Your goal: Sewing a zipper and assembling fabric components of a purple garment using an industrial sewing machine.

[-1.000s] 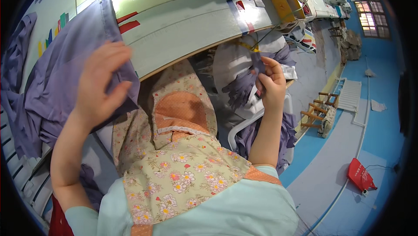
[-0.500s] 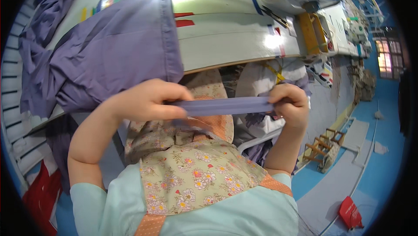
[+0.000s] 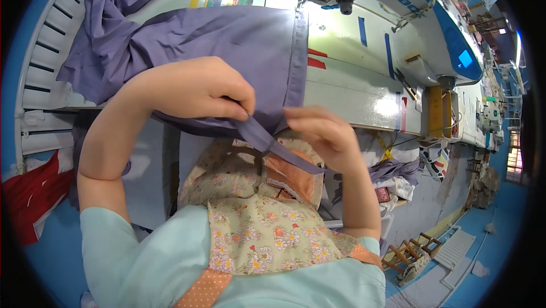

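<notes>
Since earlier frame, narrow purple fabric strip (image 3: 290, 156) swung from level to slanting; right hand (image 3: 323, 136) came off its end. Left to right: broad purple woven cloth (image 3: 216, 38) spread on white bench (image 3: 352, 95); left hand (image 3: 211, 89) pinches strip's upper end; strip slants before floral apron (image 3: 259, 225); right hand loosely open, blurred, near cloth edge, contact unclear. Person best keeps pinch firm, strip untwisted, cloth edge smooth.

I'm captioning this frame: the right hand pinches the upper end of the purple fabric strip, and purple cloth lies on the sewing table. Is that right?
No: the head view shows the left hand pinching the upper end of the purple fabric strip. The purple cloth does lie on the sewing table.
</notes>
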Motion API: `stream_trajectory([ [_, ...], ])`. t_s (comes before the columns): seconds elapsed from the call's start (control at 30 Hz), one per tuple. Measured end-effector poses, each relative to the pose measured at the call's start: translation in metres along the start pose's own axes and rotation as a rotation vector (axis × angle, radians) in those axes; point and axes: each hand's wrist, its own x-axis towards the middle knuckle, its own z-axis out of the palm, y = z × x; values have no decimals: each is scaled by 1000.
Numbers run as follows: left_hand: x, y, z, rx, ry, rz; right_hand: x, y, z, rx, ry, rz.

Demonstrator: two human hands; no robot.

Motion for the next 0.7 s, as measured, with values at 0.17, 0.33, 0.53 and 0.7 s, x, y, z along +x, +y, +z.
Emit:
stream_trajectory([
  [0.17, 31, -9, -3, -154, -49, -19, 44, 15, 26, -227, 42, -437],
  [0.33, 17, -31, -23, -68, 99, -136, 39, 9, 21, -356, 139, -484],
  [0.53, 51, -43, -30, -113, 50, -49, 67, 16, -6, -566, 75, -549],
  [0.7, 88, -52, -33, -128, 76, -88, 79, 35, -23, -724, 180, -539],
])
